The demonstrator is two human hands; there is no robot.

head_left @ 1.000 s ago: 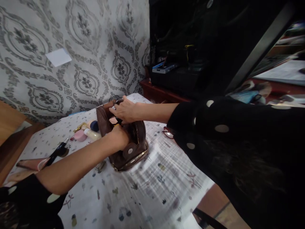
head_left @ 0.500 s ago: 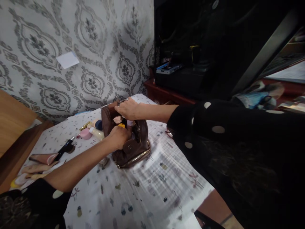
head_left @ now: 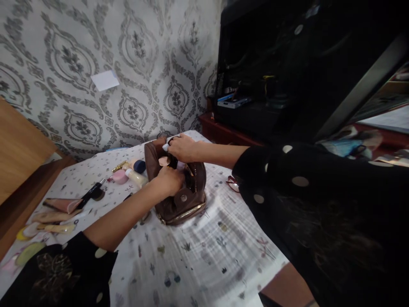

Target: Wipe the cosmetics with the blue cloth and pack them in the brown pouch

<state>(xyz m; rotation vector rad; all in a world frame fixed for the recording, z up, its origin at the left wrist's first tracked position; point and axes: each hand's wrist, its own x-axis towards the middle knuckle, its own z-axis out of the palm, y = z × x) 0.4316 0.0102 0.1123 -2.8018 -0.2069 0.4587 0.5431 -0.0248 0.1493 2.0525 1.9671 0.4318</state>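
Note:
A brown handbag (head_left: pixel 172 209) with a gold zipper sits on the cloth-covered table, its top gaping. My left hand (head_left: pixel 171 180) reaches over the near side into it, knuckles bent, fingertips hidden inside. At the far rim, my right hand (head_left: pixel 184 148) is closed on the bag, fingers curled over its edge. A small white piece (head_left: pixel 165 147) shows beside the right fingertips; I cannot tell whether it is held. Between the hands, a pinkish round item (head_left: pixel 164 161) lies in the bag's opening.
Left of the bag lie a cream tube (head_left: pixel 136 177), a pink jar (head_left: pixel 120 177), a dark-blue capped item (head_left: pixel 139 166), a black brush (head_left: pixel 92 192) and several other cosmetics. Red-framed glasses (head_left: pixel 232 183) rest by my right sleeve. A black screen (head_left: pixel 275 51) stands behind, right.
The view has shifted, so the scene sits further right. My left hand is slightly deeper in the bag, and a yellow item there is now hidden. The white piece has come into sight.

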